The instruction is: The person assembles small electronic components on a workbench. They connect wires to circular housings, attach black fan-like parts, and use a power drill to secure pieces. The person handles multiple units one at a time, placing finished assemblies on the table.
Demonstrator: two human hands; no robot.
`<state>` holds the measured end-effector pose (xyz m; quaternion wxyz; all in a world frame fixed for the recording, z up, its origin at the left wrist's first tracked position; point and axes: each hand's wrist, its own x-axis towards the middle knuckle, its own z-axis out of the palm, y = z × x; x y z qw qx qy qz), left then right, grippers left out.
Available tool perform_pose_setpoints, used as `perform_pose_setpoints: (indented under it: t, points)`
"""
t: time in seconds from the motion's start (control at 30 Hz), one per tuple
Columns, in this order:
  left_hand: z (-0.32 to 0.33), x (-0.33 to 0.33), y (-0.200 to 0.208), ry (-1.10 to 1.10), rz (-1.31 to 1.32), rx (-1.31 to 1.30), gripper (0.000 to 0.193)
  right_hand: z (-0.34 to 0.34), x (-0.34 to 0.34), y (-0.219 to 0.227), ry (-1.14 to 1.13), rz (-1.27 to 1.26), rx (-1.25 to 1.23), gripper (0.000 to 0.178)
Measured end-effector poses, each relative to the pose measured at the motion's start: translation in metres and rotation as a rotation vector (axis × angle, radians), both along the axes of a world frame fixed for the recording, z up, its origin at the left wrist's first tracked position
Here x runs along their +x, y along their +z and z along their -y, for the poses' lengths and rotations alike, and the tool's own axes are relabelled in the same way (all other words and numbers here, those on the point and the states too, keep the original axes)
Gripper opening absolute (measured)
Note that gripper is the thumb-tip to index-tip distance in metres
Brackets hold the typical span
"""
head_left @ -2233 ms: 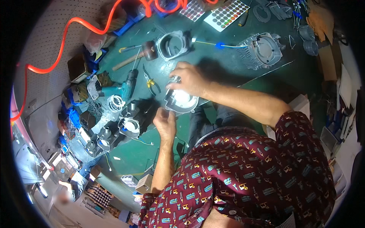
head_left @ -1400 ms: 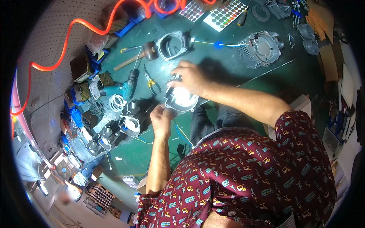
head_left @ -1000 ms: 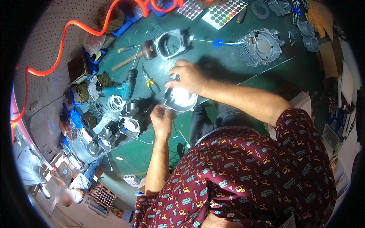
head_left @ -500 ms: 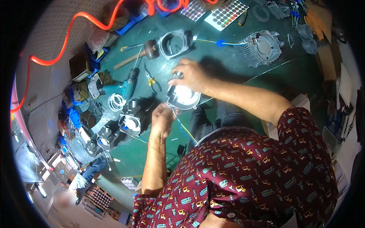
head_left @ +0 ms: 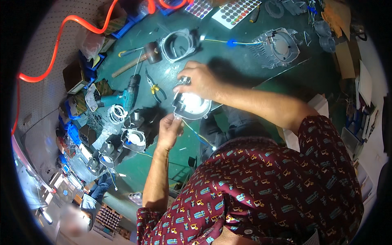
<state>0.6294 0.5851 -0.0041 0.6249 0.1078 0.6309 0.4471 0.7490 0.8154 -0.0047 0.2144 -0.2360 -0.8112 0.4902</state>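
Note:
A round metal housing [head_left: 199, 107], its inside glaring in bright light, is held above the near edge of the bench. My right hand [head_left: 199, 80] grips its upper edge, fingers curled around it beside a small shiny part. With closed fingertips, my left hand [head_left: 169, 128] pinches the lower left rim. Yellow and blue wires [head_left: 197, 134] trail from the housing toward my shirt and end in a white connector. Left of the housing lie yellow-handled pliers [head_left: 154, 87]. Beyond my right hand is an open metal ring housing [head_left: 178, 45].
A mallet [head_left: 152, 53] and a teal power drill [head_left: 122, 98] lie on the left of the green bench [head_left: 228, 55]. A finned housing [head_left: 279, 47] with a cable sits far right. More motor parts [head_left: 134, 139] stand at left. An orange coiled hose [head_left: 53, 61] hangs there. Another person [head_left: 87, 204] is at lower left.
The whole view has shifted, so the bench and tools appear a little further left and higher. Both hands keep their hold on the housing, which seems slightly turned.

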Motion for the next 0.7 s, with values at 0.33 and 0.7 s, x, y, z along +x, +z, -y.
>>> perform_pose_setpoints:
  t: [0.33, 0.7]
  points:
    - [-0.001, 0.005, -0.012, -0.385, -1.006, 0.316, 0.012, 0.0, 0.0, 0.001, 0.0, -0.03, 0.014, 0.039]
    - [-0.002, 0.0, 0.007, 0.01, 0.046, -0.017, 0.024, 0.0, -0.001, 0.001, -0.004, -0.005, 0.013, 0.04]
